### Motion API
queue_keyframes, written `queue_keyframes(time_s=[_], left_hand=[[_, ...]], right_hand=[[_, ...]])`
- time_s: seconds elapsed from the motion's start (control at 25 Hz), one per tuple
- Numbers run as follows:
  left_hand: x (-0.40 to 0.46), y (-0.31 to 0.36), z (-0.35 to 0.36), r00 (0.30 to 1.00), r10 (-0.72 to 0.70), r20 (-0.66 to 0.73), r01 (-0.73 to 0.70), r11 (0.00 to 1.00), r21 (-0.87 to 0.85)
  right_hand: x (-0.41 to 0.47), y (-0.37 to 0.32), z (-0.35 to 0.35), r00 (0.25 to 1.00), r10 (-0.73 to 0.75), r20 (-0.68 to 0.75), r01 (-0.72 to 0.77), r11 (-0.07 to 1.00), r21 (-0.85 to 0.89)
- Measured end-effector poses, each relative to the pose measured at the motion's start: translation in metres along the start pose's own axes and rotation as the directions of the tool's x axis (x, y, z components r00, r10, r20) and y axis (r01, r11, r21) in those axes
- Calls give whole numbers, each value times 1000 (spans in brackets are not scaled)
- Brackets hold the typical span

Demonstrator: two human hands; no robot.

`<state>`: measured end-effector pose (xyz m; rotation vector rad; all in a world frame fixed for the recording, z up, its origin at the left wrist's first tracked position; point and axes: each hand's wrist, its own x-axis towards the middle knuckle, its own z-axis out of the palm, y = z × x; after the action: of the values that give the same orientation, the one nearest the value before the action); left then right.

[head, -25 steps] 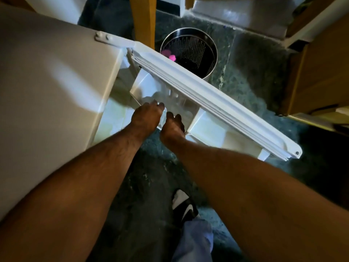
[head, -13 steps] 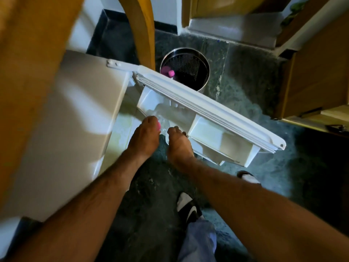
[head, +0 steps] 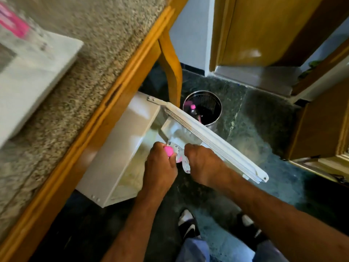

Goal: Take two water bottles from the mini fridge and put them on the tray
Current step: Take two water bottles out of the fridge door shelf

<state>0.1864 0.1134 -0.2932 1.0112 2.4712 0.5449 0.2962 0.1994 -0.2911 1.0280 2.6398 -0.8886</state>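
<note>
The white mini fridge (head: 115, 148) stands under a granite counter with its door (head: 213, 140) swung open. Just in front of the door shelf, my left hand (head: 160, 167) is closed around a clear water bottle with a pink cap (head: 168, 150). My right hand (head: 204, 163) grips a second clear bottle (head: 186, 166), whose body shows between the two hands; its cap is hidden. A white tray (head: 37, 72) lies blurred on the counter at the upper left.
The granite counter (head: 90, 53) has a wooden edge and a curved wooden leg (head: 171, 59). Beyond the fridge door stands a metal bin (head: 204, 108) holding a pink-capped bottle. Wooden cabinets (head: 283, 31) rise at the right. My feet are on the dark floor (head: 255, 129).
Both hands have lifted out of the door shelf with a bottle each, and the pink cap now shows. My head has risen, bringing the counter and tray into view.
</note>
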Motion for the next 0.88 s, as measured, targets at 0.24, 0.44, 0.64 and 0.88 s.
queue_keyframes(time_s=[0.24,0.44,0.64,0.88], left_hand=[[-50,40,13,957,-272,-96,266,961,-77],[-100,62,34,904,-409,-121,388,907,-164],[-126,71,61,863,-477,-166,444,873,-201],[-135,57,72,826,-534,-180,489,839,-240]], right_hand=[[-14,40,-66,978,-175,118,197,956,-218],[-30,86,-115,929,-202,309,324,848,-420],[-21,134,-100,881,-199,429,430,714,-552],[4,191,-41,820,-142,555,453,754,-476]])
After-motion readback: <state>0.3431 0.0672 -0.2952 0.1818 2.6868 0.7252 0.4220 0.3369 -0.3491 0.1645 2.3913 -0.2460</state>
